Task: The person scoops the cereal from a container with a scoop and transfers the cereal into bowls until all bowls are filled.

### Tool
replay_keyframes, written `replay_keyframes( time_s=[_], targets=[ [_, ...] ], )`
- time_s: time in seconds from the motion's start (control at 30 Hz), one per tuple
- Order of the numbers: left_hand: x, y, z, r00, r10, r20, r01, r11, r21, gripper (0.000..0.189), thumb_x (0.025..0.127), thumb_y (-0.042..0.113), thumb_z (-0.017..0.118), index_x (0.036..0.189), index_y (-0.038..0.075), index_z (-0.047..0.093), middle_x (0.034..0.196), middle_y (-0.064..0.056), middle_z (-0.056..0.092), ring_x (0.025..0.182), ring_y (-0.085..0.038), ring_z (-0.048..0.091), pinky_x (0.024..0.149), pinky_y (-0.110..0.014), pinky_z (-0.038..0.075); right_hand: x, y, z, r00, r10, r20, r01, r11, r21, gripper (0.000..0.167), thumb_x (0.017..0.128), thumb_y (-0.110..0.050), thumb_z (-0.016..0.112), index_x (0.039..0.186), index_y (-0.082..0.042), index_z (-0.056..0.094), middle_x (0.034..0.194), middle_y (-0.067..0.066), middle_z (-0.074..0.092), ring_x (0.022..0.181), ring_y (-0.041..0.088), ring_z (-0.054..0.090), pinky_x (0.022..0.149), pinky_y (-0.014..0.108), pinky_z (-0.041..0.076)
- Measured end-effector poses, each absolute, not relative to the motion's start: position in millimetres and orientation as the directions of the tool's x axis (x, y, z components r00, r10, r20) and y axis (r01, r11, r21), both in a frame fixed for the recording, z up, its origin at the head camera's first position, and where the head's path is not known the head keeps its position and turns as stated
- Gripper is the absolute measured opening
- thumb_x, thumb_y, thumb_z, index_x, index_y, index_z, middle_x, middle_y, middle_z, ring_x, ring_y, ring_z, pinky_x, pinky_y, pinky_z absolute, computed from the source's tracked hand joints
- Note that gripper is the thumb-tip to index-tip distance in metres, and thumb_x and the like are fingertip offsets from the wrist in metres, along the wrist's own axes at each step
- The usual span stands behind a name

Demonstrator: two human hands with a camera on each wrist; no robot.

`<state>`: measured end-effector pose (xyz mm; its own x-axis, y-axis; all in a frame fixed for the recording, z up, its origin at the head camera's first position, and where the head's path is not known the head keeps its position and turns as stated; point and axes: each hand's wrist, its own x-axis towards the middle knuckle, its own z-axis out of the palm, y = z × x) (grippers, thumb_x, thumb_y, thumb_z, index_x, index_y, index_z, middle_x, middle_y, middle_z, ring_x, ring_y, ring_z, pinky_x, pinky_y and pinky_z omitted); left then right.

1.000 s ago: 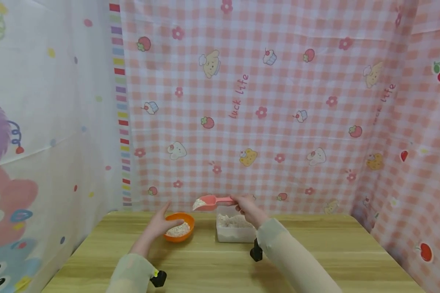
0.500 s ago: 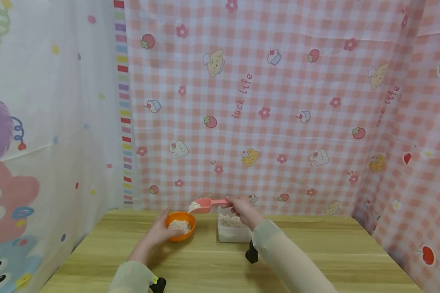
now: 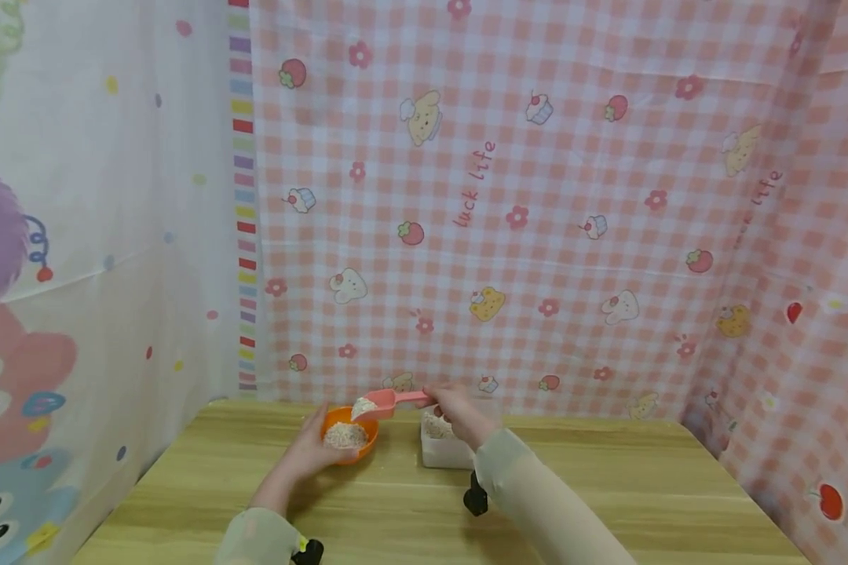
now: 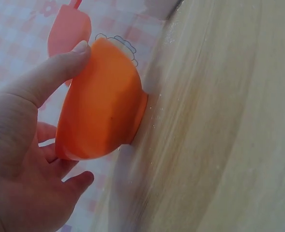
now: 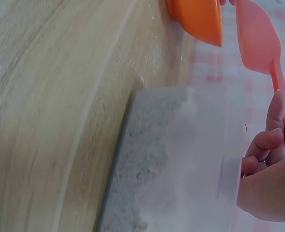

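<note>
My left hand [image 3: 305, 453] holds the orange bowl [image 3: 371, 444] at its left side. In the left wrist view the thumb presses on the bowl's rim and the fingers lie behind its far side. Pale, oat-like flakes [image 3: 345, 435] fill the bottom of the bowl. My right hand [image 3: 469, 414] pinches the handle of a pink scoop [image 3: 384, 401], loaded with the same flakes. The scoop's tip overlaps the bowl's back right rim in the head view. Under the right forearm stands a whitish see-through box [image 3: 444, 453], partly filled with flakes.
The wooden table [image 3: 389, 514] carries the bowl and the box side by side near its back edge. Pink checked cloth [image 3: 509, 259] hangs right behind it, with a white patterned curtain [image 3: 134, 329] on the left. A few crumbs lie on the wood.
My right hand has moved left and slightly down with the loaded scoop, from above the gap to the bowl's rim. My left hand has closed in on the bowl's side.
</note>
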<state>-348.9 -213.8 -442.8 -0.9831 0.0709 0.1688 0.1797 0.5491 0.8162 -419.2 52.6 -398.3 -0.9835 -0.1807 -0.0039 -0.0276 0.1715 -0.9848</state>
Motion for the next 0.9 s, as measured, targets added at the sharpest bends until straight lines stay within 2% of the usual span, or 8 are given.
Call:
replay_keyframes(
  time_s=[0.1, 0.27, 0.47, 0.6, 0.73, 0.9],
  targets=[
    [-348.2, -213.8, -443.4, -0.984, 0.067, 0.163, 0.173, 0.553, 0.815, 0.116, 0.071, 0.029, 0.087, 0.153, -0.005, 0.012, 0.153, -0.033, 0.014, 0.139, -0.051, 0.016, 0.109, -0.064, 0.020, -418.3, 47.3, -400.6, -0.983, -0.183, -0.004, -0.027, 0.167, -0.986, 0.032, 0.099, -0.016, 0.054, 0.119, 0.008, 0.063, 0.072, -0.002, 0.070, 0.055, 0.011, 0.041, 0.047, 0.019, 0.026],
    [-347.4, -213.1, -443.4, -0.988, 0.052, 0.144, 0.148, 0.564, 0.812, 0.118, 0.071, 0.033, 0.087, 0.153, -0.004, 0.010, 0.153, -0.034, 0.014, 0.138, -0.052, 0.016, 0.108, -0.066, 0.020, -415.4, 38.3, -401.3, -0.981, -0.191, 0.006, -0.040, 0.174, -0.984, 0.032, 0.100, -0.017, 0.053, 0.116, 0.008, 0.064, 0.074, -0.001, 0.071, 0.055, 0.011, 0.040, 0.049, 0.020, 0.026],
    [-349.1, -215.5, -446.0, -0.987, 0.053, 0.149, 0.152, 0.580, 0.800, 0.117, 0.073, 0.034, 0.085, 0.153, -0.004, 0.009, 0.154, -0.033, 0.014, 0.140, -0.050, 0.015, 0.109, -0.064, 0.020, -412.0, 27.3, -399.1, -0.978, -0.208, 0.014, -0.057, 0.201, -0.978, 0.031, 0.100, -0.016, 0.052, 0.113, 0.009, 0.066, 0.084, 0.010, 0.073, 0.058, 0.012, 0.042, 0.062, 0.026, 0.035],
    [-349.5, -216.1, -445.7, -0.985, 0.061, 0.161, 0.166, 0.585, 0.794, 0.117, 0.073, 0.035, 0.085, 0.153, -0.003, 0.009, 0.154, -0.033, 0.015, 0.139, -0.051, 0.015, 0.108, -0.065, 0.021, -410.3, 21.2, -397.5, -0.977, -0.214, 0.027, -0.075, 0.219, -0.973, 0.029, 0.100, -0.014, 0.051, 0.109, 0.008, 0.068, 0.089, 0.015, 0.072, 0.061, 0.012, 0.044, 0.064, 0.026, 0.038],
    [-349.2, -215.7, -444.3, -0.986, 0.063, 0.152, 0.160, 0.587, 0.793, 0.118, 0.074, 0.037, 0.085, 0.154, -0.002, 0.008, 0.154, -0.033, 0.014, 0.140, -0.050, 0.014, 0.108, -0.065, 0.021, -408.7, 14.9, -397.0, -0.976, -0.215, 0.029, -0.079, 0.229, -0.970, 0.025, 0.099, -0.013, 0.052, 0.104, 0.004, 0.070, 0.086, 0.013, 0.072, 0.060, 0.011, 0.041, 0.063, 0.025, 0.038],
    [-349.2, -214.8, -443.7, -0.987, 0.059, 0.150, 0.156, 0.588, 0.794, 0.117, 0.073, 0.036, 0.085, 0.153, -0.004, 0.009, 0.154, -0.033, 0.015, 0.139, -0.050, 0.017, 0.108, -0.064, 0.022, -406.4, 6.9, -396.5, -0.974, -0.220, 0.043, -0.104, 0.272, -0.957, 0.023, 0.099, -0.015, 0.054, 0.102, 0.001, 0.070, 0.084, 0.014, 0.071, 0.054, 0.010, 0.034, 0.055, 0.023, 0.031]
  ],
)
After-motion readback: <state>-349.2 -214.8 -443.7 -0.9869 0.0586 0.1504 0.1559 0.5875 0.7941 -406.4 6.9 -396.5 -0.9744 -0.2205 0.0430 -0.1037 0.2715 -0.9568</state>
